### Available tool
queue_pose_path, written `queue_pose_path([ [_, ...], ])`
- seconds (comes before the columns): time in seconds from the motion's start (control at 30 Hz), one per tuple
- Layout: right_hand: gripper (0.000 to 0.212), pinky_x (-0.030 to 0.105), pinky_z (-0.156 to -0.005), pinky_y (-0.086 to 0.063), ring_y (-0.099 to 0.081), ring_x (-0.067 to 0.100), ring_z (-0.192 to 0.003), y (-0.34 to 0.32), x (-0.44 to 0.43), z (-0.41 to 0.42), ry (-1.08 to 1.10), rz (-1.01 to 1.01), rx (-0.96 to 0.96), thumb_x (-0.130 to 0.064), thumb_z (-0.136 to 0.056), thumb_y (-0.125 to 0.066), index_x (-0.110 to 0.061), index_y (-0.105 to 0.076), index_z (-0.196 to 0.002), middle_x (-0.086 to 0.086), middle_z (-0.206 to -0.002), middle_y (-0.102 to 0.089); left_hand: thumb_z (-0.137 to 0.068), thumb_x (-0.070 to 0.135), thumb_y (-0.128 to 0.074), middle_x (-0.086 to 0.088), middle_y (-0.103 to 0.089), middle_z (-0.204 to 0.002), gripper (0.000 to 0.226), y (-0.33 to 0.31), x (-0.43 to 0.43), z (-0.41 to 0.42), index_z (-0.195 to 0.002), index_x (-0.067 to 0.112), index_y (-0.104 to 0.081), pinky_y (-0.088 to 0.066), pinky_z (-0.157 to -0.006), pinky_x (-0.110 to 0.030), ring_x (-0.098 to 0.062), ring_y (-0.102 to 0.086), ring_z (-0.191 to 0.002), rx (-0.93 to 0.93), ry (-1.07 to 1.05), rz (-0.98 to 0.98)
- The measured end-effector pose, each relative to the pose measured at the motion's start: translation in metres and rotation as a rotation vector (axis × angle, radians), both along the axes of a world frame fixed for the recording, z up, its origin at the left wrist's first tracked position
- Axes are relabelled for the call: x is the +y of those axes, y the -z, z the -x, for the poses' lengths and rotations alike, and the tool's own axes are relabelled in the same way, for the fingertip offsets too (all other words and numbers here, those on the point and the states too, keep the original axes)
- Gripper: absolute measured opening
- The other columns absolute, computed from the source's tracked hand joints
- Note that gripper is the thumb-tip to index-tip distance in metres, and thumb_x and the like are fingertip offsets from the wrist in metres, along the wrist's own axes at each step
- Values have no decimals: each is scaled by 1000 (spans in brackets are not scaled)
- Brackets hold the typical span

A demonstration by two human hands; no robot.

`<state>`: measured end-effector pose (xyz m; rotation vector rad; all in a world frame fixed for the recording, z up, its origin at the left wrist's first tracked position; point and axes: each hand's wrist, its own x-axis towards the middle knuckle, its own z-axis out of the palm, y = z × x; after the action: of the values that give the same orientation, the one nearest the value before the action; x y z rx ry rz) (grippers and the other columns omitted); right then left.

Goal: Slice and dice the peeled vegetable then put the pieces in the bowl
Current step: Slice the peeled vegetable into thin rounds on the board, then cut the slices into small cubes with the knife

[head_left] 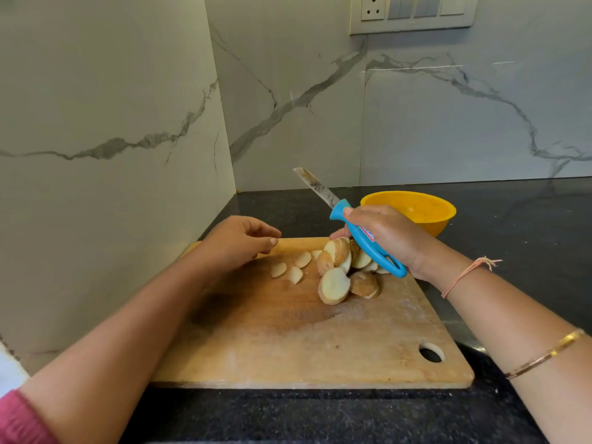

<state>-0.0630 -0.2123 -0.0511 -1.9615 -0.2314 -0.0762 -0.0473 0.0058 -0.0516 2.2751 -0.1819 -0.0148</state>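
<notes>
A pile of pale potato slices [334, 285] with brown skin edges lies on the wooden cutting board [288, 341], with three small cut pieces [294, 274] just left of it. My right hand [384, 235] grips a knife by its blue handle [368, 245], the blade [315, 185] raised and pointing up and away to the left, above the slices. My left hand [240, 240] hovers over the board's far left corner with fingers loosely curled, holding nothing. A yellow bowl [416, 209] stands behind my right hand on the dark counter.
The board sits in a corner of a black granite counter [512, 219], with marble walls close on the left and behind. A switch panel [413, 12] is high on the back wall. The board has a hang hole [431, 352] at its near right corner.
</notes>
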Motion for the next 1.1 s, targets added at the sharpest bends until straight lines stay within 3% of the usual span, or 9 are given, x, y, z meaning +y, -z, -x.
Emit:
queue_pose_path([
  [0.23,21,32,-88,-47,-62,20,-101,2,2,4,-3,-27,-97,-31,-99,-42,-20,-59,-92,5,-100,-71,-88,15,-65,15,-64,-101,25,-3,6,7,-108,30,-64,-45,-80,-12,-1,-59,-95,22,198,-128],
  [0.3,21,25,-80,-45,-62,16,-100,0,4,7,12,-43,-181,-29,-99,-42,-22,-59,-88,2,-99,-70,-87,13,-66,16,-63,-104,29,-1,4,8,-110,31,-63,-46,-83,-14,-2,-58,-98,15,259,-182],
  [0.47,24,30,-88,-46,-62,13,-100,-6,11,21,55,0,-397,-27,-99,-42,-19,-60,-85,-2,-98,-70,-87,7,-66,13,-66,-106,34,2,5,6,-111,30,-62,-48,-95,-24,-4,-60,-102,-7,299,-208],
  [0.53,25,34,-79,-52,-66,14,-89,-8,15,26,69,7,-424,-28,-98,-44,-11,-61,-92,-1,-93,-71,-87,4,-65,12,-65,-105,39,2,4,6,-116,30,-60,-50,-93,-24,-5,-61,-101,-4,308,-182],
  [0.63,24,29,-49,-51,-63,15,-50,-11,23,37,91,-16,-346,-29,-97,-47,-10,-58,-87,2,-71,-66,-87,2,-64,11,-59,-108,51,3,6,5,-128,30,-51,-53,-83,-20,-7,-61,-98,-9,270,-175],
  [0.77,19,19,-36,-37,-49,6,-33,-14,30,49,160,288,-270,-33,-96,-46,-19,-57,-89,2,-59,-58,-85,3,-66,8,-58,-114,64,5,12,3,-137,30,-42,-54,-81,-19,-9,-62,-98,-47,222,-182],
  [0.83,16,21,-40,-40,-51,6,-36,-15,30,59,116,396,-174,-31,-96,-46,-24,-56,-106,1,-63,-59,-85,2,-66,7,-58,-114,68,5,13,2,-140,30,-38,-54,-79,-19,-9,-62,-97,-45,208,-172],
  [0.93,39,20,-43,-41,-52,5,-42,-11,36,78,67,546,-54,-29,-96,-46,-33,-43,-134,-7,-73,-56,-85,3,-67,4,-59,-115,70,5,14,2,-141,30,-35,-54,-75,-17,-9,-63,-94,-63,203,-177],
  [1.1,46,13,-47,-30,-42,0,-56,-3,51,97,99,744,-101,-33,-97,-42,-35,-35,-142,-10,-97,-53,-83,4,-69,7,-60,-110,75,6,18,1,-143,30,-32,-53,-73,-16,-7,-64,-88,-95,178,-185],
])
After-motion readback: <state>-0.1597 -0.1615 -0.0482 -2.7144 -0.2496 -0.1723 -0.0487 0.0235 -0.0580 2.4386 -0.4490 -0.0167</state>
